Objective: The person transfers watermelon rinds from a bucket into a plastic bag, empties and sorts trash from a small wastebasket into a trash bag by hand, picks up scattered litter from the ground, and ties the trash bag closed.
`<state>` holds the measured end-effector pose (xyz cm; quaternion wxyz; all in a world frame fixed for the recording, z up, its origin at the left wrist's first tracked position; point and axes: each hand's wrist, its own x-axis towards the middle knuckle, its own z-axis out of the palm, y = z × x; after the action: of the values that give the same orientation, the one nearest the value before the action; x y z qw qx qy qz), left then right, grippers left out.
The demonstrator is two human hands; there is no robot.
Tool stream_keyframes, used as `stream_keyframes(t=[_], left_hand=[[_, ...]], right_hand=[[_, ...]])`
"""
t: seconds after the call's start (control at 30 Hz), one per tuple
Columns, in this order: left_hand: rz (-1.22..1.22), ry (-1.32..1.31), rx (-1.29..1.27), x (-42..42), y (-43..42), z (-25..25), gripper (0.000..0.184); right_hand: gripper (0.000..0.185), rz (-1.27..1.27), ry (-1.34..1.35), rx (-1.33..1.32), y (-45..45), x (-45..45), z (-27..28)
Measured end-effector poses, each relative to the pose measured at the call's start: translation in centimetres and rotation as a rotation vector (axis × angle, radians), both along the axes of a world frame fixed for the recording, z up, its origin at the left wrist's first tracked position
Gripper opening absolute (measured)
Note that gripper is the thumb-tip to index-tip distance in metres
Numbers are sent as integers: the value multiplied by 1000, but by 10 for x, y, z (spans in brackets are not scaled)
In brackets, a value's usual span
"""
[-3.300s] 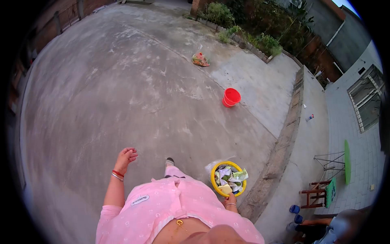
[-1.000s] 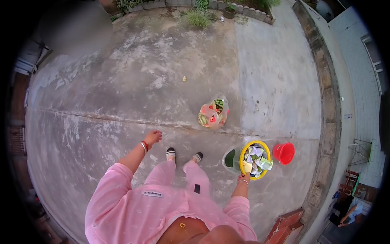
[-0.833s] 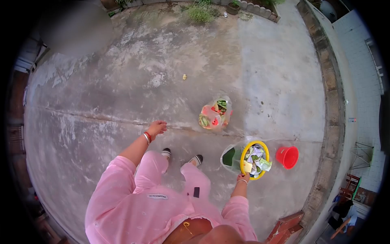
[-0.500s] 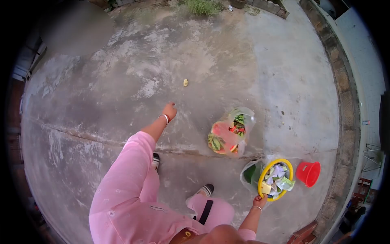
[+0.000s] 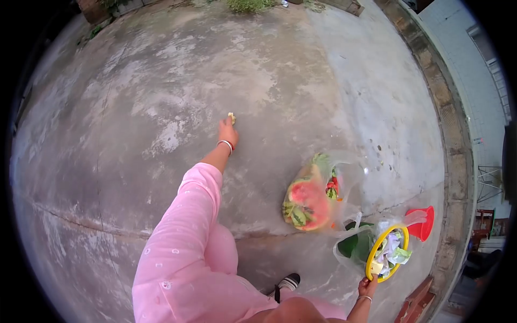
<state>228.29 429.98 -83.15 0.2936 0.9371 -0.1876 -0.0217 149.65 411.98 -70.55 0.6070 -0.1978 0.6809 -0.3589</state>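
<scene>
My left hand (image 5: 228, 132) reaches out over the concrete, its fingers closed on a small pale-yellow crumpled scrap (image 5: 231, 115); part of the scrap is behind the fingers. At the lower right, my right hand (image 5: 368, 285) grips the near edge of a yellow-rimmed bin (image 5: 369, 265). The bin leans, and crumpled papers and wrappers (image 5: 391, 252) show inside it. Beside it is a clear plastic bag with something dark green (image 5: 353, 242) in it. Between my hands, a clear plastic bag of watermelon rinds (image 5: 307, 202) sits on the ground.
A red bucket (image 5: 422, 224) stands right of the bin. A brick edging (image 5: 451, 134) runs down the right side beside a pale wall. Green plants (image 5: 250, 5) grow at the far edge. My shoe (image 5: 288, 282) is below the watermelon bag.
My left hand has reached forward and closed on the pale-yellow scrap. My right hand keeps its hold on the bin, which looks more tilted. My body and view have shifted.
</scene>
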Motion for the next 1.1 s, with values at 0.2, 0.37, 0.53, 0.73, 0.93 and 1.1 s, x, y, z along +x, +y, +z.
stream_keyframes(t=[0.2, 0.37, 0.53, 0.73, 0.93, 1.1], left_hand=[[-184, 134, 494, 24, 6, -19, 59], [-323, 75, 557, 20, 6, -15, 64], [-327, -2, 308, 22, 12, -37, 64], [-719, -153, -102, -34, -21, 7, 58], [-1363, 163, -317, -211, -118, 165, 36], [-1631, 157, 337, -272, -158, 142, 24]], right_hand=[[24, 34, 53, 126, 6, -5, -14], [59, 170, 151, 196, 22, -22, -11], [53, 563, 911, 40, 33, -37, 30], [50, 897, 1205, -792, 33, 118, 120], [61, 1257, 610, -953, 21, 289, 66], [36, 1645, 798, -780, 65, 307, 71]])
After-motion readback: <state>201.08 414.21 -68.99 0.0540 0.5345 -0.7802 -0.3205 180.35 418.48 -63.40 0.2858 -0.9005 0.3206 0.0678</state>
